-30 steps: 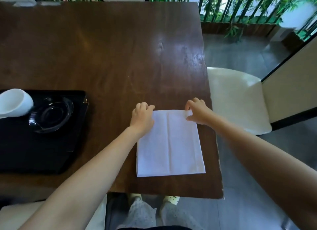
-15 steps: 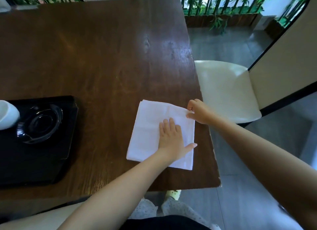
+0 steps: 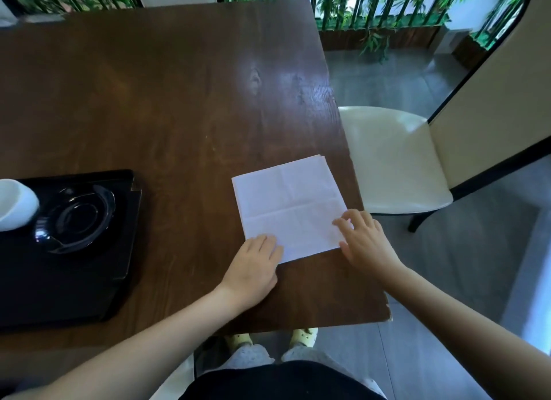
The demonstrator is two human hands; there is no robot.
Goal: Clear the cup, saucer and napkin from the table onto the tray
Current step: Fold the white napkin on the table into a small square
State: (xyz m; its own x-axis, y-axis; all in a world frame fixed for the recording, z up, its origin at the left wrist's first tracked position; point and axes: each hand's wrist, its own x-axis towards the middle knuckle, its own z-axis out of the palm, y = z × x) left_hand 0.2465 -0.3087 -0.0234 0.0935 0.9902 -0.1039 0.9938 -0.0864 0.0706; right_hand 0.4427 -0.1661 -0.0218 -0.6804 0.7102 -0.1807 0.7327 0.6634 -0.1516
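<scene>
A white folded napkin (image 3: 289,205) lies flat on the dark wooden table (image 3: 167,101), near its right edge. My left hand (image 3: 253,265) rests on the napkin's near left corner, fingers together and pressed flat. On the near right corner lies my right hand (image 3: 363,238), its fingers spread and its fingertips on the paper. A black tray (image 3: 74,280) sits at the left. It holds a black saucer (image 3: 74,217) and a white cup (image 3: 15,205) that is cut off by the frame's left edge.
A cream chair (image 3: 393,161) stands just right of the table. A tall cream panel (image 3: 492,86) rises beyond it. Bamboo and a railing (image 3: 372,8) lie past the table's far edge. The table's near right corner (image 3: 387,316) is chipped.
My left hand slid from the napkin's middle back to its near left corner. My right hand moved from the far right corner to the near right one. The napkin looks more folded and turned.
</scene>
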